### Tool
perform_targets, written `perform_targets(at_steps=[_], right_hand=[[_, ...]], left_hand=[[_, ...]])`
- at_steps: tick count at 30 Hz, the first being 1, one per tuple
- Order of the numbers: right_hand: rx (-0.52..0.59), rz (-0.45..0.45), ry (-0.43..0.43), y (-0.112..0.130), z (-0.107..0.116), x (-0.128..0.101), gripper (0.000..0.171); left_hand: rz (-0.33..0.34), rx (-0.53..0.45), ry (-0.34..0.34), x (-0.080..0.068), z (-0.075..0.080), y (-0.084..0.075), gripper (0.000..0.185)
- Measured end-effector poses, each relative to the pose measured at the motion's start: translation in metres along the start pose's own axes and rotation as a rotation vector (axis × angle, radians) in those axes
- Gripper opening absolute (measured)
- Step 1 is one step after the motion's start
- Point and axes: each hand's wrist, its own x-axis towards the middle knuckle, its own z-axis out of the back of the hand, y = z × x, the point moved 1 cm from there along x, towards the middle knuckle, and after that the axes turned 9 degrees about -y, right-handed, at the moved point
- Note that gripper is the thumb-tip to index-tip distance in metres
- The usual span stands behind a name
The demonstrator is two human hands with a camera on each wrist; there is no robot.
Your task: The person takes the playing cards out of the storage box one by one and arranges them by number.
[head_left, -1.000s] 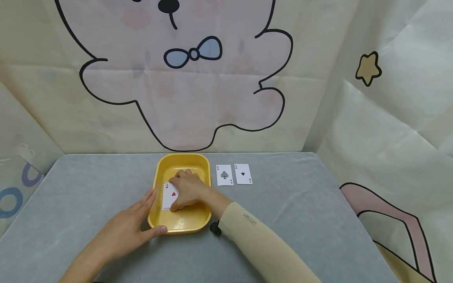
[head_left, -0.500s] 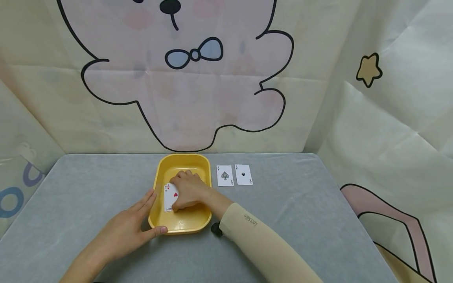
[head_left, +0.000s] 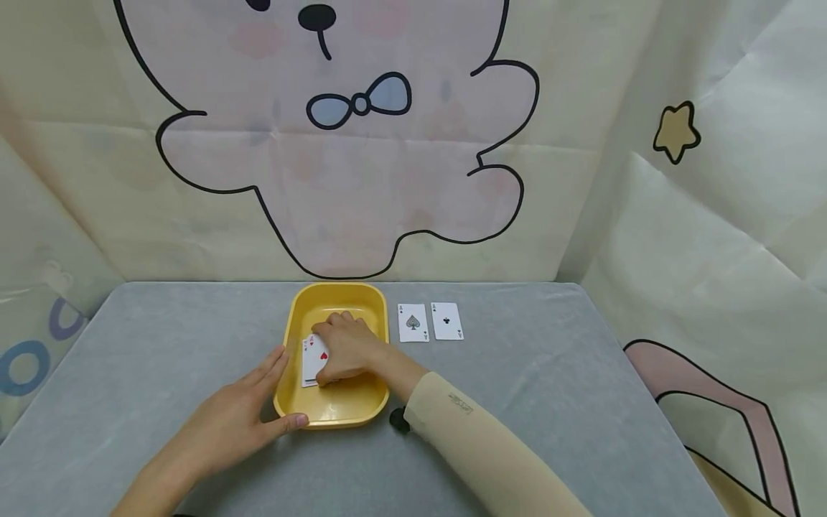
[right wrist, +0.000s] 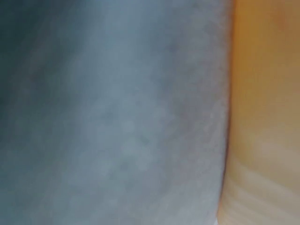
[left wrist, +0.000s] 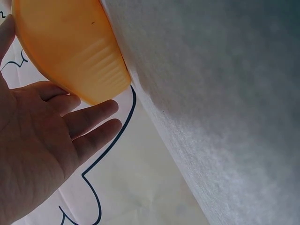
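Inside the yellow tray (head_left: 336, 413), near its left wall: right hand (head_left: 345, 348) curling over a small stack of cards (head_left: 313, 361), fingers pinching the top one, a red ace of hearts showing face up. Left of the tray: left hand (head_left: 235, 424) lying with straight, relaxed fingers against the outer wall, thumb touching the near rim, gripping nothing.

Holding only the cards, as far as visible; count unclear under the hand.

Judging the risks: lifting two cards instead of one if the pinch goes too deep; tray sliding on the grey table cloth (head_left: 555, 402) if the bracing hand eases off; card bending against the tray wall.

Right of the tray, just apart: ace of spades (head_left: 413, 322) and ace of clubs (head_left: 446, 320) lying face up, side by side.
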Motion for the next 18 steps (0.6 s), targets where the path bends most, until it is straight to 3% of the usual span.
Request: perform_targets(at_steps=[18], right_hand=[[0.116, 0.048, -0.056, -0.004, 0.021, -0.009, 0.090]], left_hand=[[0.004, -0.008, 0.010, 0.000, -0.001, -0.001, 0.105]])
